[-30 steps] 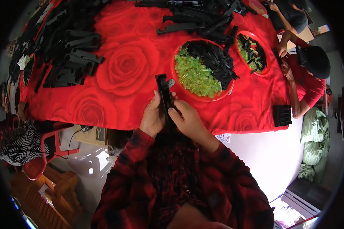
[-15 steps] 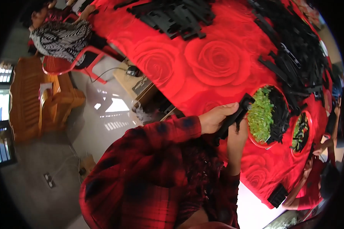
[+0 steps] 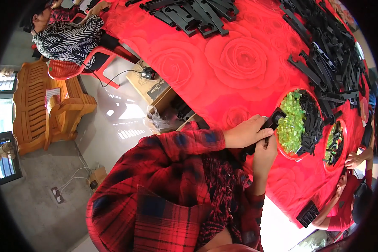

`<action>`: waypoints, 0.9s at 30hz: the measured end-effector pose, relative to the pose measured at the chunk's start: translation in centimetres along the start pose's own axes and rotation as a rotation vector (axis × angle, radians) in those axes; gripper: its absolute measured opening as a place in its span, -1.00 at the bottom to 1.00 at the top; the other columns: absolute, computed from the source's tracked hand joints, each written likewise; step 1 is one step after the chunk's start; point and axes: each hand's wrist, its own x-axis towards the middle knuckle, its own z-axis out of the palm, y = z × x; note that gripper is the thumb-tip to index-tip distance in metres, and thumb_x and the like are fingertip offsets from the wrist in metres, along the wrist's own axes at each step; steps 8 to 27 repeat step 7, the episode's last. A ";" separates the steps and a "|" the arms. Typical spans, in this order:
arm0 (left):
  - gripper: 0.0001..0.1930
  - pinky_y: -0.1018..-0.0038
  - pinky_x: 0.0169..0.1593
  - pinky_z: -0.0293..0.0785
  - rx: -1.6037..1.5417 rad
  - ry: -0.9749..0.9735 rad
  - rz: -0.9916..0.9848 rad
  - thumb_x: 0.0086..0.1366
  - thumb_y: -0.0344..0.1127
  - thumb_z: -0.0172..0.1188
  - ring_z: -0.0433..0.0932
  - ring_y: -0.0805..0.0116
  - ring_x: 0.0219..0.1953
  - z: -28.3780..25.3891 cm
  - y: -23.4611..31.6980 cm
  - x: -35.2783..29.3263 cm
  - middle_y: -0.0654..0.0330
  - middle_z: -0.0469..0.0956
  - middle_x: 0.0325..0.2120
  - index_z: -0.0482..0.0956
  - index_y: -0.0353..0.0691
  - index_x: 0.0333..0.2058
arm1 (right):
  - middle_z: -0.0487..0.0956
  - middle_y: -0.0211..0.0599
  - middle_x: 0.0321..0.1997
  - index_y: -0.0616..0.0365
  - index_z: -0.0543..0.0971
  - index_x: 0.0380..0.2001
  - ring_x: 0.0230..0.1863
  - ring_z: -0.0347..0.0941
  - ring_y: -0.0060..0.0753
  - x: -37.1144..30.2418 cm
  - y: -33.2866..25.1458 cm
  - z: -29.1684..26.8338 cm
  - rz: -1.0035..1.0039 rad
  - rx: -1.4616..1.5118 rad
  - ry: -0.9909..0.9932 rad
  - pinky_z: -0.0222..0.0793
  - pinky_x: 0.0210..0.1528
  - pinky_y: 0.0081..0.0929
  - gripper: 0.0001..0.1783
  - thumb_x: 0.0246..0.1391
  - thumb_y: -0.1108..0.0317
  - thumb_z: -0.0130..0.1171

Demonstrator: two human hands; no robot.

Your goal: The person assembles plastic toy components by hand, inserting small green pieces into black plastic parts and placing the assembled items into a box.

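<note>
Both of my hands are closed around one long black plastic part (image 3: 274, 119) at the table's near edge. My left hand (image 3: 250, 132) wraps it near its upper end, thumb laid along it. Just below, my right hand (image 3: 265, 156) grips the same part, fingers curled. Its lower end is mostly hidden behind my hands and sleeve. Right beside it stands a round red-rimmed tray (image 3: 299, 159). In that tray lie small translucent green pieces (image 3: 290, 126) on the left and small black pieces (image 3: 311, 130) on the right.
A second red-rimmed tray (image 3: 343, 145) sits farther right, near a co-worker's hands (image 3: 353, 160). Long black parts lie piled at the right (image 3: 336, 59) and far side (image 3: 193, 17) of the red tablecloth (image 3: 235, 63). A person sits on a red chair (image 3: 67, 69) at left, near a cardboard box (image 3: 149, 88).
The black part has turned and lowered slightly in my hands. My left hand has shifted a little right and down, its thumb now pressing nearer my right hand.
</note>
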 end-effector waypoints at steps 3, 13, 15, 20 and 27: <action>-0.50 0.19 0.07 0.38 0.246 0.099 -0.036 0.45 0.00 -0.01 0.45 -0.12 0.00 0.6 0.2 -0.9 -0.23 0.43 -0.15 0.28 -0.36 0.08 | 0.50 -0.09 -0.37 0.30 0.51 -0.21 -0.39 0.43 -0.23 -0.2 -0.1 -0.3 -0.005 -0.170 0.005 0.37 -0.28 -0.32 -0.87 0.18 0.50 0.10; -0.35 0.13 0.17 0.33 0.200 -0.062 -0.361 0.40 0.02 0.07 0.37 -0.17 0.19 -0.1 2.5 -0.7 -0.42 0.30 0.11 0.14 -0.33 0.25 | 0.56 -0.08 -0.23 0.25 0.53 -0.07 -0.20 0.54 -0.20 -0.5 -0.2 -0.2 0.035 -0.092 -0.014 0.43 -0.13 -0.30 -0.76 0.19 0.48 0.12; -0.35 0.13 0.17 0.33 0.200 -0.062 -0.361 0.40 0.02 0.07 0.37 -0.17 0.19 -0.1 2.5 -0.7 -0.42 0.30 0.11 0.14 -0.33 0.25 | 0.56 -0.08 -0.23 0.25 0.53 -0.07 -0.20 0.54 -0.20 -0.5 -0.2 -0.2 0.035 -0.092 -0.014 0.43 -0.13 -0.30 -0.76 0.19 0.48 0.12; -0.35 0.13 0.17 0.33 0.200 -0.062 -0.361 0.40 0.02 0.07 0.37 -0.17 0.19 -0.1 2.5 -0.7 -0.42 0.30 0.11 0.14 -0.33 0.25 | 0.56 -0.08 -0.23 0.25 0.53 -0.07 -0.20 0.54 -0.20 -0.5 -0.2 -0.2 0.035 -0.092 -0.014 0.43 -0.13 -0.30 -0.76 0.19 0.48 0.12; -0.35 0.13 0.17 0.33 0.200 -0.062 -0.361 0.40 0.02 0.07 0.37 -0.17 0.19 -0.1 2.5 -0.7 -0.42 0.30 0.11 0.14 -0.33 0.25 | 0.56 -0.08 -0.23 0.25 0.53 -0.07 -0.20 0.54 -0.20 -0.5 -0.2 -0.2 0.035 -0.092 -0.014 0.43 -0.13 -0.30 -0.76 0.19 0.48 0.12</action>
